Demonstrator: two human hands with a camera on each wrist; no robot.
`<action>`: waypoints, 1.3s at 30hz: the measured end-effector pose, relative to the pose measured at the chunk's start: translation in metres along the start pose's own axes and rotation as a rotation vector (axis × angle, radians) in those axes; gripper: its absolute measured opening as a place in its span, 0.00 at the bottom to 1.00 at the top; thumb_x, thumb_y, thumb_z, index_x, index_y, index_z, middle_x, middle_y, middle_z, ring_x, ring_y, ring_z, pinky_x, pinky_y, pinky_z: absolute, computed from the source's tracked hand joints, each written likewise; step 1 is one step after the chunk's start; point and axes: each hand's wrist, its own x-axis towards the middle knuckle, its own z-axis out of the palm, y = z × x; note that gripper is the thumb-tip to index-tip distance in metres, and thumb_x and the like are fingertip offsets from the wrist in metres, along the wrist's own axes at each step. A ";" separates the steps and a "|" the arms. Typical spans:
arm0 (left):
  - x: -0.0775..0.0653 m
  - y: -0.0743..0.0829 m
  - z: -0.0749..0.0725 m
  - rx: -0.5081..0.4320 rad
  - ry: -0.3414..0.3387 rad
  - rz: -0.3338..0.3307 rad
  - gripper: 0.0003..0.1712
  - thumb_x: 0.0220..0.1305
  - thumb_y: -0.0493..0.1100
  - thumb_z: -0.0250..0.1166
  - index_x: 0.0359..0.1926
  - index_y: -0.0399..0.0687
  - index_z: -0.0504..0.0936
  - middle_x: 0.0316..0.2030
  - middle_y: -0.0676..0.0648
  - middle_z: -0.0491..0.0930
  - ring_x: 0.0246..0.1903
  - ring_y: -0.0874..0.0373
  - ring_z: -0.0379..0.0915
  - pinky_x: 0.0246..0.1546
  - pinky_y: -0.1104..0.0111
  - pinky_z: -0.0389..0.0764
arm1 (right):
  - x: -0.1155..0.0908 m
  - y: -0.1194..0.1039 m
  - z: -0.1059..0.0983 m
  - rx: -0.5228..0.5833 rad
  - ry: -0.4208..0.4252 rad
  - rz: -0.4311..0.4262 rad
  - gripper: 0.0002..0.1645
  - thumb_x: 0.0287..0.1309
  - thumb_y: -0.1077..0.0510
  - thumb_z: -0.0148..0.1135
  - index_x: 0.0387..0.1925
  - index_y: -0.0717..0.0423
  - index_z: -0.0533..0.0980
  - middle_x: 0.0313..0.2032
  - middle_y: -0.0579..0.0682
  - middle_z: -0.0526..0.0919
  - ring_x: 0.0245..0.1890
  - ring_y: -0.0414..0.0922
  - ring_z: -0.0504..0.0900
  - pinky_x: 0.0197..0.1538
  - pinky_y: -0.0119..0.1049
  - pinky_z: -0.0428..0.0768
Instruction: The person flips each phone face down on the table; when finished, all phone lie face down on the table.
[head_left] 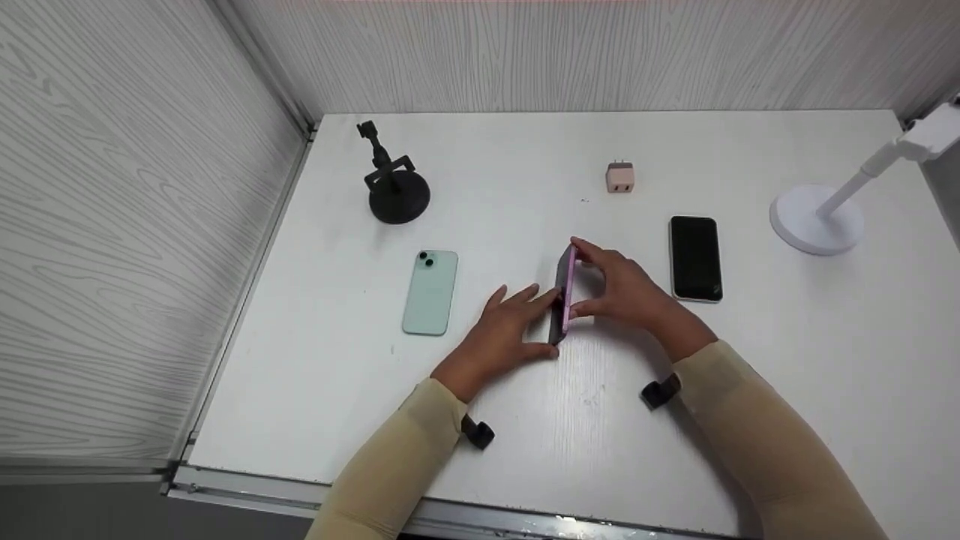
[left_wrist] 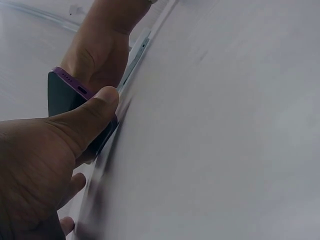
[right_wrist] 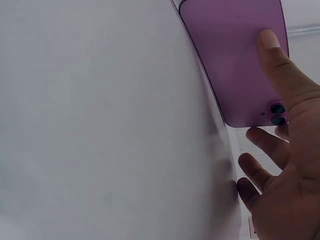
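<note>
A purple smartphone (head_left: 568, 285) stands on its long side on the white table, its dark screen facing left. My left hand (head_left: 501, 337) holds it from the screen side; in the left wrist view the thumb lies across the end with the charging port on the phone (left_wrist: 75, 82). From the other side my right hand (head_left: 628, 291) grips it, fingers at the far end. In the right wrist view its thumb presses the purple back of the phone (right_wrist: 230, 60), near the camera lenses (right_wrist: 277, 114). The lower fingers of that hand are spread off the phone.
A mint-green phone (head_left: 430, 294) lies back up at left, a black-screened phone (head_left: 695, 259) at right. Farther back are a black stand (head_left: 400, 196), a pink charger plug (head_left: 620, 178) and a white stand (head_left: 816, 219). Grey wood-grain panels (head_left: 525, 56) border the table.
</note>
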 end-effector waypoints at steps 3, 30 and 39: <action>0.000 0.000 0.000 -0.003 0.006 0.008 0.60 0.63 0.62 0.80 0.88 0.65 0.56 0.83 0.52 0.67 0.85 0.55 0.55 0.89 0.51 0.38 | 0.001 -0.002 0.003 -0.015 0.008 -0.015 0.77 0.47 0.41 0.90 0.89 0.51 0.53 0.77 0.62 0.73 0.80 0.61 0.67 0.84 0.62 0.62; -0.005 -0.004 -0.006 -0.064 0.075 0.030 0.69 0.63 0.57 0.81 0.90 0.51 0.44 0.83 0.50 0.64 0.81 0.60 0.62 0.90 0.56 0.36 | -0.019 -0.010 0.027 -0.264 -0.017 -0.048 0.80 0.47 0.36 0.89 0.90 0.38 0.47 0.84 0.57 0.63 0.85 0.62 0.55 0.85 0.67 0.53; -0.009 -0.007 -0.009 -0.066 0.074 0.018 0.68 0.62 0.56 0.82 0.90 0.52 0.47 0.84 0.54 0.60 0.82 0.63 0.59 0.89 0.56 0.36 | -0.029 -0.011 0.030 -0.320 -0.033 -0.040 0.75 0.49 0.33 0.86 0.89 0.43 0.53 0.86 0.56 0.58 0.86 0.61 0.51 0.86 0.65 0.52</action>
